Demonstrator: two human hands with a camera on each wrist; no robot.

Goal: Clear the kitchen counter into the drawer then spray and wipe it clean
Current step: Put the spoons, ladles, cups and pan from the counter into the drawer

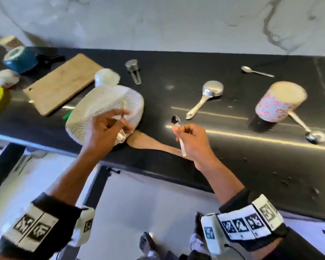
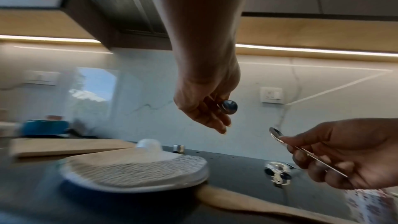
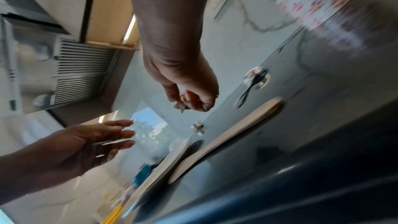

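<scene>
My left hand (image 1: 120,121) holds a steel spoon (image 1: 121,136) over a white textured plate (image 1: 94,111), bowl end down and handle pointing up. My right hand (image 1: 178,130) pinches a second spoon (image 1: 175,121) by its handle, bowl up, just above the black counter (image 1: 233,166). The left wrist view shows the left hand (image 2: 215,118) curled round its spoon's bowl (image 2: 229,106), and the right hand (image 2: 301,151) gripping the other spoon (image 2: 276,134). In the right wrist view the right hand (image 3: 189,101) is closed on a handle tip.
A wooden spatula (image 1: 152,143) lies partly under the plate. Also on the counter are a cutting board (image 1: 62,83), a steel ladle (image 1: 210,92), a loose spoon (image 1: 255,71), a floral cup (image 1: 280,102), another ladle (image 1: 315,136), a small steel cup (image 1: 132,65) and a blue pot (image 1: 21,59).
</scene>
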